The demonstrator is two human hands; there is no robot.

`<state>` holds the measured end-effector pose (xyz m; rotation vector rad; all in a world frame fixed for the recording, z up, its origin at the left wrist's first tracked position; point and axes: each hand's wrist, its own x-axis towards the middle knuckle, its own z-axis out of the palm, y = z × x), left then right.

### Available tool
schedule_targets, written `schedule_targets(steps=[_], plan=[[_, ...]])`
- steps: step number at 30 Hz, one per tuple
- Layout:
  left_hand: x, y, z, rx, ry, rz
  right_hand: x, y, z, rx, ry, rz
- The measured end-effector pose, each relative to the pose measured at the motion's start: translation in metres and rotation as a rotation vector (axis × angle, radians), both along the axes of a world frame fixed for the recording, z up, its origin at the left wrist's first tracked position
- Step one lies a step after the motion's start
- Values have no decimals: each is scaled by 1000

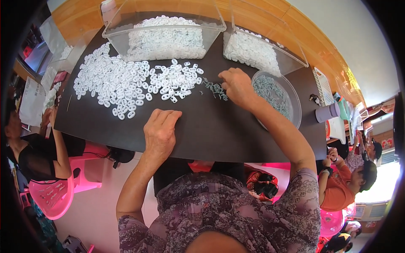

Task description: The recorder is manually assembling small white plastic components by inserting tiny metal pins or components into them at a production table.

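Note:
My left hand (pixel 161 131) rests near the front of the dark table (pixel 198 135), fingers curled together; anything inside them is hidden. Over the small pile of thin grey-green screw-like pieces (pixel 216 90), my right hand (pixel 237 87) is closed with its fingertips bent in. What it pinches, if anything, is too small to make out. Left of that pile lies a small heap of white oval plastic pieces with two holes (pixel 175 79). A much larger heap of the same white pieces (pixel 112 76) spreads farther left. To the right, a round clear tub (pixel 297 105) holds more grey-green pieces.
Two clear bins, one at the back (pixel 164 26) and one at back right (pixel 291 59), hold white pieces. A lilac cup (pixel 328 113) and a white perforated tray (pixel 323 86) are at the right. People sit on both sides; a pink chair (pixel 50 198) stands at left.

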<state>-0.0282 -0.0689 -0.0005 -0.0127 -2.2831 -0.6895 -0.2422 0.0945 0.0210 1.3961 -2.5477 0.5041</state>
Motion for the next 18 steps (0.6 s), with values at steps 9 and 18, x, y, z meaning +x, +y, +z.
schedule_targets(steps=[9,18], plan=[[0,-1,0,-4,7,-12,16,2,10,-144,-215,42],[1,-1,-3,-11,41,-22,-9,24,15,81,126,-11]])
